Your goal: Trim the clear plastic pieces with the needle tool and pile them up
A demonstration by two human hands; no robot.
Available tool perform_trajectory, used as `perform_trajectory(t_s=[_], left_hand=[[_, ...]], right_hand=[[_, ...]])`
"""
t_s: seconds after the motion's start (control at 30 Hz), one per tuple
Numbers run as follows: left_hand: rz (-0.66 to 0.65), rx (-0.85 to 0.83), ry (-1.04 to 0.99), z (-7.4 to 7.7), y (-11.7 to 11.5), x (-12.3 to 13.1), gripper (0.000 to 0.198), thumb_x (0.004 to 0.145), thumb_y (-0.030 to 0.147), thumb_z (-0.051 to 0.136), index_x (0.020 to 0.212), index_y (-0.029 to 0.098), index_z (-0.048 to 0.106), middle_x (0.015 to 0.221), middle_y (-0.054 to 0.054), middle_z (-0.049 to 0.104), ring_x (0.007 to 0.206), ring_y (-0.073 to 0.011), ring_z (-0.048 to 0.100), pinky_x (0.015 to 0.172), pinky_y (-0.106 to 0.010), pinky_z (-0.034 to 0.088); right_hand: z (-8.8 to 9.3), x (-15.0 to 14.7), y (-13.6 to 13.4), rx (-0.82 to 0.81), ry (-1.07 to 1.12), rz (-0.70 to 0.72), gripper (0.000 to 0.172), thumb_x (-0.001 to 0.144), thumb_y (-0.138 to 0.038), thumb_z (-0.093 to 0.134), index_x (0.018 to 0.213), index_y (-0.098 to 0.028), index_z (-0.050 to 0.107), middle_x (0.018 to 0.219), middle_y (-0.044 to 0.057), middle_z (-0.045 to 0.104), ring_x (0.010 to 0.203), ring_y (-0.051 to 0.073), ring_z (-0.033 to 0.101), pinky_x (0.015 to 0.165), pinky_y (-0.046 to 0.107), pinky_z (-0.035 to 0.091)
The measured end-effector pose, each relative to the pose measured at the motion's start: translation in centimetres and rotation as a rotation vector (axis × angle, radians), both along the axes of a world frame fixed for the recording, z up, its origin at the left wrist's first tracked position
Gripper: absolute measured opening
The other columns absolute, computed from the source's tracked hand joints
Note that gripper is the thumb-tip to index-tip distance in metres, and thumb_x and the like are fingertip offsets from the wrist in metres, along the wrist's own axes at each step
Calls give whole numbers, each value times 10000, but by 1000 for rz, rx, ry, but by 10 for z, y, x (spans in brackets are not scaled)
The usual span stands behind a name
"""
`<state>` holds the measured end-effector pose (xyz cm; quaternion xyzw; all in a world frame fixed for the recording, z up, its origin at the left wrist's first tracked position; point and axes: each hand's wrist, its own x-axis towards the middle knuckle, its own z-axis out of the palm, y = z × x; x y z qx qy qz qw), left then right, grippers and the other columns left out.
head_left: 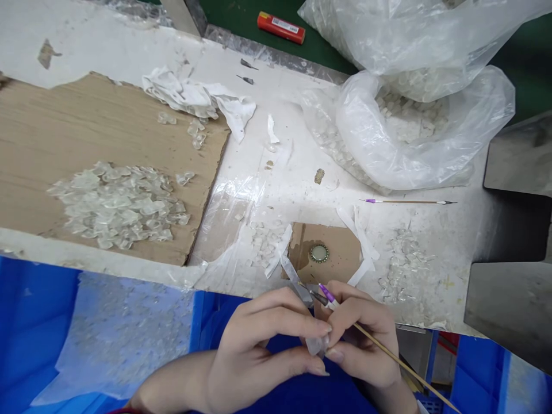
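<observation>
My left hand [263, 345] is closed, pinching a small translucent, shell-like piece [317, 345] between thumb and fingertips. The fingertips of my right hand [371, 330] touch the same piece from the other side. A thin wooden stick [401, 365] with a purple tip is gripped in my right hand and slants down to the right. Close to that tip are a dark pointed tip [319, 298] and a greyish strip, partly hidden by my fingers. Just beyond my hands, a small round dish with a beaded rim [319, 253] sits on a taped cardboard piece [345, 247].
Many translucent pieces [125, 201] are heaped on a cardboard sheet [34, 138] at left, near a white cloth [185, 95]. Plastic bags of pieces [409, 161] stand back right. Another purple-tipped stick [409, 202] lies before them. A red lighter [281, 27] is behind.
</observation>
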<state>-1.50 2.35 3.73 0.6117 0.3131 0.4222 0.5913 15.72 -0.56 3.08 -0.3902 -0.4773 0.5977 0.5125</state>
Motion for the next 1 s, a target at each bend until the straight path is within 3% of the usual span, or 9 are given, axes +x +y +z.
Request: perform_trajectory(t_s=[0.67, 1.0], left_hand=[[-26, 43, -1, 0, 0, -2, 180, 950, 212, 703, 1122, 224, 756, 778, -31, 732, 649, -152, 747, 610, -218, 648], [16, -160, -63, -1, -5, 3, 172, 890, 339, 775, 993, 201, 792, 674, -36, 745, 552, -137, 707, 539, -183, 605]], right_hand=[[5, -8, -5, -25, -37, -86, 175, 855, -221, 712, 722, -242, 601, 623, -32, 515, 549, 133, 435, 488, 240, 366], [8, 11, -7, 156, -317, -8, 80, 903, -168, 677, 922, -245, 689, 731, 7, 592, 595, 147, 566, 525, 247, 496]])
